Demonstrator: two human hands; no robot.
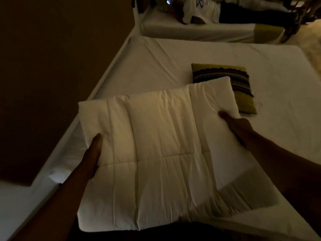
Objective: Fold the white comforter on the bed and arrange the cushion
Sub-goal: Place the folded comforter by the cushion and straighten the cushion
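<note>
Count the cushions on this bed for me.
1. The cushion lies on the bed, past the folded comforter, whose far corner hides part of it. Another could be out of view.

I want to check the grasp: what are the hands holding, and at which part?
Both hands hold the folded white comforter: the left hand at its left edge, the right hand at its right edge.

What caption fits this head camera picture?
Both hands, left and right, hold the folded white comforter beside the cushion.
</note>
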